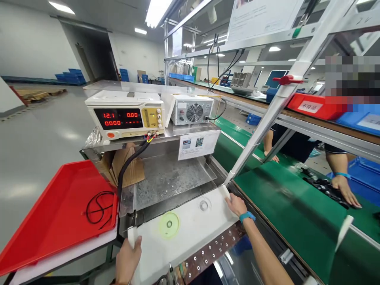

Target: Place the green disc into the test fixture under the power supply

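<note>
A long white tray (190, 237) with raised ends lies in front of me. My left hand (128, 257) is closed round its left end, the thumb on the inner side. At the far right corner my right hand (236, 205), with a blue wristband, grips the other end. On the tray's surface are a pale green disc (174, 225) with a ring at its centre and a small clear round piece (204, 205). Along the near edge runs a brown strip (204, 257) set with several metal eyelets.
A power supply (124, 116) with red digits stands on a metal shelf, a black cable hanging from it. Left is a red tray (71, 206) holding a thin black cord (99, 208). Right, a white post (261, 130) rises beside a green conveyor (291, 198), where a co-worker's hand (346, 190) touches black parts.
</note>
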`<state>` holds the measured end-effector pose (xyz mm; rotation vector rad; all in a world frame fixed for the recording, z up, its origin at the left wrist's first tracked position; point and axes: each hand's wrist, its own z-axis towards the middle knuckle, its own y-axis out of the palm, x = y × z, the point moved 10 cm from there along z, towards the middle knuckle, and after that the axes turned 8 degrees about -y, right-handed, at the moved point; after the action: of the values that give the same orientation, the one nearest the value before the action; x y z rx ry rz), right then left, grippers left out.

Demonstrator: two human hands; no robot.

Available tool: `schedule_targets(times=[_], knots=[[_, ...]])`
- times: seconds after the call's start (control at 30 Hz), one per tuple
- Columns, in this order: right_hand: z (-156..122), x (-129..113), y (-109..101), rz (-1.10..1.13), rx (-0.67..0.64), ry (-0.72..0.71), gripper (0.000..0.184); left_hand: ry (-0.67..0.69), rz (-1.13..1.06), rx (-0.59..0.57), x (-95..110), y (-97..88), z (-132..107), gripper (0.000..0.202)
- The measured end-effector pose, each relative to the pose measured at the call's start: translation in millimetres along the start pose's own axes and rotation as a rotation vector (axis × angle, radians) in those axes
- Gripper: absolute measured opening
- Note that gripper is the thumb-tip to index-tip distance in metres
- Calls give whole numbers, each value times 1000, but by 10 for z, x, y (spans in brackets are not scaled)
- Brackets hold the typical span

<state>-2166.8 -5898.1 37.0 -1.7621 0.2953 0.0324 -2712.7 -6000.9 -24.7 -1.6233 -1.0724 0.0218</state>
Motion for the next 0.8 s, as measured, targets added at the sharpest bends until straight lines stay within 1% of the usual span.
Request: schedule_targets(times=[0.07, 0.13, 0.27, 0.33, 0.4, 0.53, 0.63, 0.8], knots=[[52, 6, 9, 9, -12, 30, 42, -4, -13, 14, 51, -61, -10, 26], [115, -19, -8, 30, 5, 22, 46, 0, -14, 21, 70, -94, -39, 23], [247, -131, -36, 104, 39, -109, 38, 3, -2, 16, 56, -102, -52, 16], [317, -131, -10, 121, 33, -127, 35, -2, 13, 12, 52, -92, -7, 10], [392, -119, 39, 120, 20, -122, 34, -3, 31, 8, 67, -79, 55, 6], [476, -128, 186, 104, -35, -96, 34, -5, 72, -37, 113, -26, 138, 11], [465, -140, 259, 89, -73, -67, 36, -25, 93, -71, 116, 8, 135, 11], [473, -133, 301, 60, -110, -47, 40, -46, 123, -67, 82, 36, 133, 8]])
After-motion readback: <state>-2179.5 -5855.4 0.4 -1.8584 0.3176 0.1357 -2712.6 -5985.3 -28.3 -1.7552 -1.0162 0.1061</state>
